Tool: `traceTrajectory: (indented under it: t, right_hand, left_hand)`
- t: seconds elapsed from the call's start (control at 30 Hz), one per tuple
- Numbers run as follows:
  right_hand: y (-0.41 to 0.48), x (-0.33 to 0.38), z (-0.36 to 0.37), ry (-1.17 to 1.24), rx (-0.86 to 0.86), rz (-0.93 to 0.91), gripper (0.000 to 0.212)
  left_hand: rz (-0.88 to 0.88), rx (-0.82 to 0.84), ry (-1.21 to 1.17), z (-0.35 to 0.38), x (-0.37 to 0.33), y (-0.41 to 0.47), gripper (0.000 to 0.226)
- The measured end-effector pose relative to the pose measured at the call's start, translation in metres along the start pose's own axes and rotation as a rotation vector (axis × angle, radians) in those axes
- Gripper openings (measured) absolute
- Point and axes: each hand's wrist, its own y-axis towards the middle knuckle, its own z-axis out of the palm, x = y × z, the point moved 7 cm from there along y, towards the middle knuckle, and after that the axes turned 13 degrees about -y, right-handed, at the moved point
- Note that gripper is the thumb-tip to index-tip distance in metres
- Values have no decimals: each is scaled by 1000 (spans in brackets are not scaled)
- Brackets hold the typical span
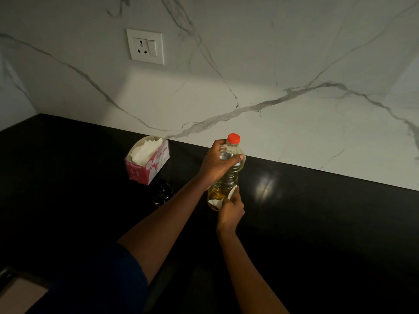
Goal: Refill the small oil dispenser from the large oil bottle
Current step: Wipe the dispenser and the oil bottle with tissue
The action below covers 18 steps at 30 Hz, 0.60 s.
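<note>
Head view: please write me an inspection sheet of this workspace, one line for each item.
Surface: black countertop, dim, with one glare spot.
Job's things: large oil bottle upright, red cap on, oil only in the lower part; small dark dispenser stands near the tissue box, details too dark to tell.
Clutter: pink tissue box, open on top.
Hands: left hand grips the bottle's upper part; right hand holds a white tissue against its lower part.
Cables: nothing seen.
Surroundings: marble wall with a socket.
</note>
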Motion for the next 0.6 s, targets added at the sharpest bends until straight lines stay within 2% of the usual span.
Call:
traceTrajectory:
  t: [0.1,0.2,0.33,0.5,0.6]
  right_hand:
    - [6,17,-8,15,9,-48,52]
    - [19,18,-8,-50,92,-56,45]
    - [23,-5,-4,-130,171,18,40]
    - [4,-16,-1,-133,33,66,48]
    - [-4,-6,-2,-62,-19,10,48]
  left_hand:
    - [14,-4,-2,-1,-1,-1,64]
    - [11,2,-3,0,-1,-1,66]
    - [7,8,3,2,1,-1,66]
    - [10,9,0,2,2,0,66]
    - [12,5,0,1,1,0,65]
